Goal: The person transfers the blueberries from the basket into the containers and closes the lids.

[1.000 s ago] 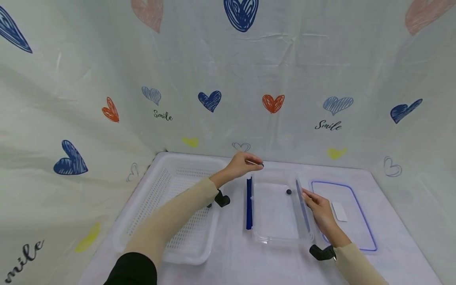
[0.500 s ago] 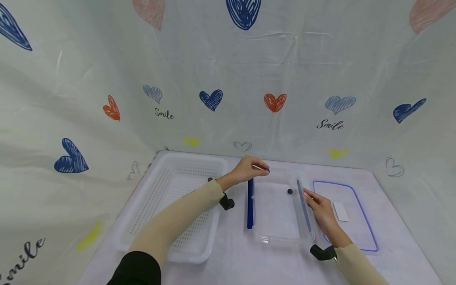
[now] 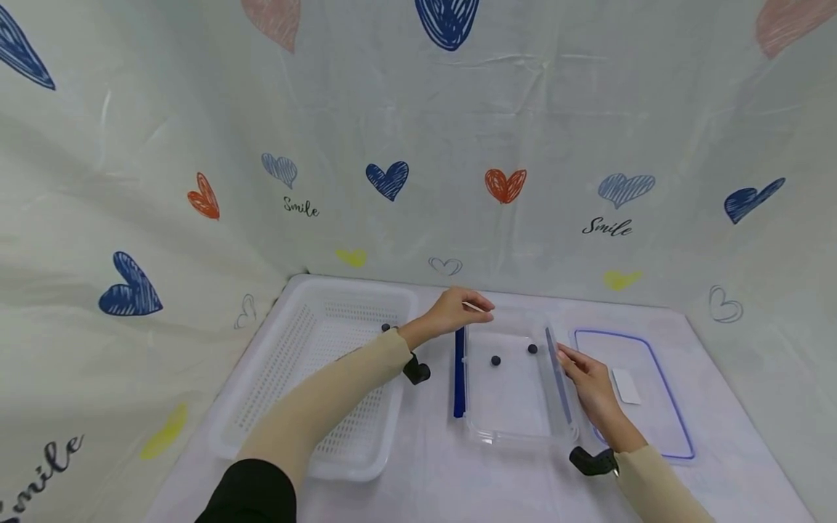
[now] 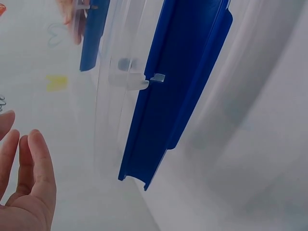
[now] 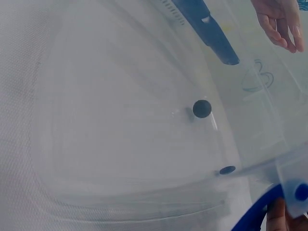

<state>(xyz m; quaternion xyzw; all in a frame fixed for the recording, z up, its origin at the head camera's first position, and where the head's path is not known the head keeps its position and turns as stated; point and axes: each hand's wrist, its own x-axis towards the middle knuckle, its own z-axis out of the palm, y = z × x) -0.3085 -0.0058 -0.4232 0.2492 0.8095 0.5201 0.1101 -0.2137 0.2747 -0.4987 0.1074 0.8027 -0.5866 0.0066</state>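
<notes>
A clear plastic box [image 3: 506, 428] with blue side latches stands mid-table. Two small dark balls lie inside it: one ball [image 3: 495, 361] near the middle, another ball [image 3: 532, 349] toward the right wall. Over the box's back left corner hovers my left hand [image 3: 458, 306], thumb and fingers apart with nothing between them; the left wrist view shows this hand [image 4: 29, 183] beside the blue latch [image 4: 178, 82]. My right hand [image 3: 588, 388] holds the raised latch [image 3: 558, 378] on the box's right side, its fingers [image 5: 276, 216] partly hidden behind the blue plastic in the right wrist view.
A white perforated basket [image 3: 375, 465] stands left of the box, partly covered by my left sleeve. One dark ball [image 3: 386, 328] shows in it. To the right lies a clear lid [image 3: 673, 392] with a blue seal and a white piece [image 3: 625, 387] on it.
My left hand moved slightly right over the box, then let go of a dark ball, which now lies inside. My right hand has stayed at the latch.
</notes>
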